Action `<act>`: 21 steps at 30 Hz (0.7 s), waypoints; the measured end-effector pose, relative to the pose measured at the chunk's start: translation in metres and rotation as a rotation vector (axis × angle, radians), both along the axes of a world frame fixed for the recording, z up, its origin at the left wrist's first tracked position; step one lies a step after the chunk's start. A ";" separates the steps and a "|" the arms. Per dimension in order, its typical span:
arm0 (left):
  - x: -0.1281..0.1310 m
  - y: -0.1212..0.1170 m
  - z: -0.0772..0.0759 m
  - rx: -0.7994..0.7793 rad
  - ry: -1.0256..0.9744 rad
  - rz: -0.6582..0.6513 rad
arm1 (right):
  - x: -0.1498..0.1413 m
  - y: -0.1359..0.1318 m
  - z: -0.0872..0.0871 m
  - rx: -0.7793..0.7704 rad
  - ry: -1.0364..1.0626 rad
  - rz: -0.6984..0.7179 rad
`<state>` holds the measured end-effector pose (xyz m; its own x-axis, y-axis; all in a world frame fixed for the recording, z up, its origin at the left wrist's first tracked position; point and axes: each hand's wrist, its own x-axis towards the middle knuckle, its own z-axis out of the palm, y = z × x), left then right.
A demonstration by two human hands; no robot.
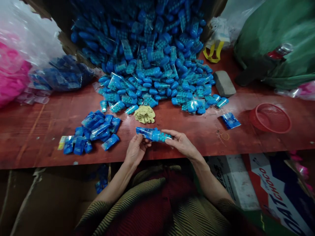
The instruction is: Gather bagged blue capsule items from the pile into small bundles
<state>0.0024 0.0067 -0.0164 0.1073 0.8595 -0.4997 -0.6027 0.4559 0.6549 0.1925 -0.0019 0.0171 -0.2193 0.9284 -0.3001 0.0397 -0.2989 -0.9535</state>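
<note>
A red tabletop [194, 144] spans the scene; on its far middle spreads a big heap of clear containers with blue caps and blue beads [152, 75]; a green bundle [278, 42] stands at the far right, and clear plastic with pink contents [12, 75] at the far left; a printed box [278, 190] lies below the table's near edge at right; on the table's left is a pile of blue packets [98, 129], on its right a red basket [270, 118]; the left hand [135, 149] has its fingers closed on a blue printed sleeve [144, 132], and the right hand [182, 142] has thumb and fingers closed around the beaded end of a container [161, 136], both things meeting end to end at the near middle, above the table's near edge; a grey block [224, 83] sits right of the heap; a crumpled yellowish cloth [144, 114] lies just beyond the hands; a single blue packet [230, 120] lies left of the basket
</note>
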 end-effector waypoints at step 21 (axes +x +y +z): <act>-0.004 -0.002 0.005 0.024 0.064 0.019 | -0.013 -0.009 -0.010 -0.001 0.061 -0.054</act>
<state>-0.0018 0.0052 -0.0117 0.0592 0.8728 -0.4844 -0.5676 0.4286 0.7030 0.1790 -0.0113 0.0069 -0.1871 0.9389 -0.2889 -0.0347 -0.3002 -0.9532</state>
